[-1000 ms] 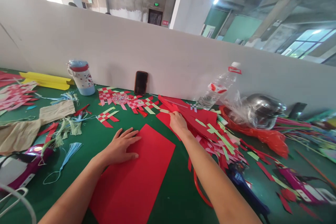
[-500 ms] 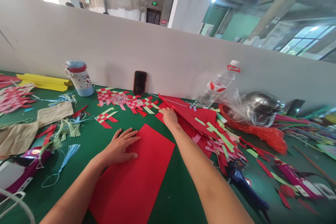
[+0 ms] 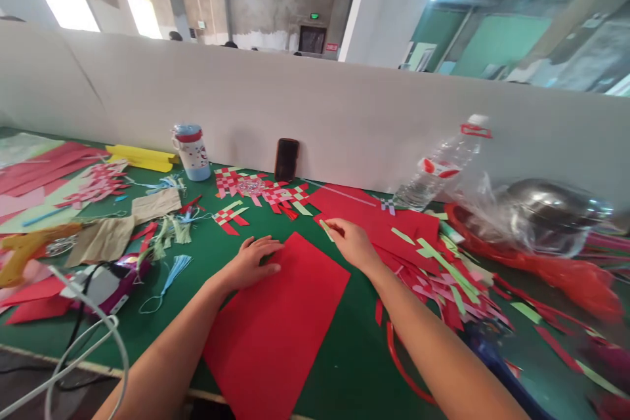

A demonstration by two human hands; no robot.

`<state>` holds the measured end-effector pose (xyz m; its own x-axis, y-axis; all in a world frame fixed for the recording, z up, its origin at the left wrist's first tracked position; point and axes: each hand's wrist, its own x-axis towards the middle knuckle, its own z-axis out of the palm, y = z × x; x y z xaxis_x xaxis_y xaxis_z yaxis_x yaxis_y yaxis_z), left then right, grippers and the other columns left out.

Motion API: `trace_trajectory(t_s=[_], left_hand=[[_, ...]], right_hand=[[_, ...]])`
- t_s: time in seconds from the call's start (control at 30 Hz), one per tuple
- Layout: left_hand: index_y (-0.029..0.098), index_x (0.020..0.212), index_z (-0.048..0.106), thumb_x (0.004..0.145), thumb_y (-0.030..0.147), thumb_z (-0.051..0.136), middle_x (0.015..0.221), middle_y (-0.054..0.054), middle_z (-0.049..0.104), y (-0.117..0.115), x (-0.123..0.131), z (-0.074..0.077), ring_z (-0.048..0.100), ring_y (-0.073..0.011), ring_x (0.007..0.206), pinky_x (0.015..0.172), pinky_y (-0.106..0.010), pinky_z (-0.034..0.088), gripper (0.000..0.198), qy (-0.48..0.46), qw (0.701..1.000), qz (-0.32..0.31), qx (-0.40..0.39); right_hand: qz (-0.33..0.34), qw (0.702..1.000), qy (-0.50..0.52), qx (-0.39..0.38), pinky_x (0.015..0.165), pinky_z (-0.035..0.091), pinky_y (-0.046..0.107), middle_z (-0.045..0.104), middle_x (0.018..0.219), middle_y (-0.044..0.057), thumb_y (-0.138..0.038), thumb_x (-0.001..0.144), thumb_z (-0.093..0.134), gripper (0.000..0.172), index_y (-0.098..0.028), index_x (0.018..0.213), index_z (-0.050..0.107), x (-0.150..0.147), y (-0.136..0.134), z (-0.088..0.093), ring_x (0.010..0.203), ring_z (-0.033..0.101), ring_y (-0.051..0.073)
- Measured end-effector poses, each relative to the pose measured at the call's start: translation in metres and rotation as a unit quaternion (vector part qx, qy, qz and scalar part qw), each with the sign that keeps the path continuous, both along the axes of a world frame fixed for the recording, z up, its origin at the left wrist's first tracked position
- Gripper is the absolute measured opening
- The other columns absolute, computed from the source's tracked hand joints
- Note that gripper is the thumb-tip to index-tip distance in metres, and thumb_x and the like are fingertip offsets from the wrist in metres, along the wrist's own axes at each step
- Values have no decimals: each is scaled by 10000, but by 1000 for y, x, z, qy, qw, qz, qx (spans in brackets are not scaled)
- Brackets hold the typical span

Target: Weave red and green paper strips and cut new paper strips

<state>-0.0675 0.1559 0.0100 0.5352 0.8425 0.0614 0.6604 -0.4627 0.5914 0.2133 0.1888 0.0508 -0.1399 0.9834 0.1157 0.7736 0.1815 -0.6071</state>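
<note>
My left hand (image 3: 256,264) lies with fingers outstretched on the upper left edge of a large red paper sheet (image 3: 278,328). That sheet rests at an angle on the green table (image 3: 327,354). Beyond its right corner, my right hand (image 3: 353,244) is closed in a pinch at the left end of a pile of red paper (image 3: 408,220). A short pale green paper strip (image 3: 325,231) shows at its fingertips. Woven red-and-green paper pieces (image 3: 230,217) lie ahead of my left hand.
A phone (image 3: 287,159) leans on the white partition (image 3: 315,105). A water bottle (image 3: 440,167), a metal bowl (image 3: 546,210) and paper scraps (image 3: 457,282) are at right. A cup (image 3: 191,154), tassels (image 3: 176,269) and a yellow glue gun (image 3: 24,249) are at left.
The view has swung left. My right hand has let the lifted red sheets down and now pinches a pale green strip. My left hand stays on the large red sheet.
</note>
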Motion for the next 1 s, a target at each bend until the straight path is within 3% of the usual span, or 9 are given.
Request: trace_trajectory(t_s=[0.1, 0.2, 0.33, 0.43, 0.57, 0.73, 0.87, 1.0], left_hand=[[255, 1374, 518, 937, 458, 478, 1453, -71, 525, -1, 1, 10, 425, -273, 1385, 1139, -451, 344, 484, -61, 997, 33, 25], [237, 1318, 557, 941, 420, 486, 1393, -86, 565, -10, 7, 27, 464, -249, 1339, 1109, -408, 383, 425, -116, 990, 53, 61], [233, 1101, 672, 949, 346, 492, 1108, -75, 697, -33, 20, 50, 606, -207, 1095, 996, -353, 458, 262, -167, 982, 31, 86], [224, 952, 703, 954, 325, 480, 926, -67, 717, -50, 28, 57, 635, -192, 926, 882, -330, 494, 244, -196, 976, 36, 84], [224, 849, 710, 907, 320, 554, 834, -52, 715, -62, 35, 55, 634, -178, 829, 767, -294, 500, 192, -234, 968, 74, 61], [213, 716, 666, 821, 346, 636, 748, -21, 684, -69, 37, 50, 614, -154, 732, 696, -267, 471, 172, -266, 955, 130, 25], [195, 640, 489, 909, 424, 455, 583, 23, 494, -72, 26, 41, 455, -109, 555, 540, -236, 366, 355, -289, 937, 197, 3], [212, 594, 333, 969, 453, 318, 548, 52, 329, -78, 15, 29, 308, -93, 519, 504, -233, 273, 447, -282, 931, 232, -9]], right_hand=[[16, 997, 77, -16, 892, 525, 337, 711, 1056, 44, -383, 931, 510, 282, -219, 1120, 641, -1, -30, 4, 963, 661, 173], [25, 990, 131, -41, 761, 543, 302, 698, 853, 24, -480, 894, 489, 368, -219, 1102, 643, -8, -57, 4, 783, 656, 167], [56, 978, 181, -83, 681, 541, 285, 650, 767, 9, -549, 873, 480, 436, -227, 1119, 642, -23, -85, 5, 674, 615, 151], [79, 964, 222, -122, 686, 542, 297, 643, 788, 14, -591, 844, 520, 480, -234, 1138, 648, -32, -98, 4, 683, 598, 154], [84, 948, 269, -149, 697, 537, 302, 639, 806, 21, -618, 821, 552, 525, -233, 1168, 637, -35, -106, 1, 705, 595, 161], [47, 949, 279, -137, 738, 547, 320, 673, 928, 45, -618, 811, 572, 516, -248, 1165, 631, -22, -112, -3, 736, 615, 170], [-5, 955, 267, -130, 742, 551, 329, 663, 811, 39, -638, 804, 569, 525, -226, 1123, 629, 1, -125, 1, 731, 633, 190], [-53, 959, 257, -105, 710, 548, 304, 642, 733, 24, -634, 815, 569, 524, -202, 1106, 626, 29, -139, -2, 689, 624, 177]])
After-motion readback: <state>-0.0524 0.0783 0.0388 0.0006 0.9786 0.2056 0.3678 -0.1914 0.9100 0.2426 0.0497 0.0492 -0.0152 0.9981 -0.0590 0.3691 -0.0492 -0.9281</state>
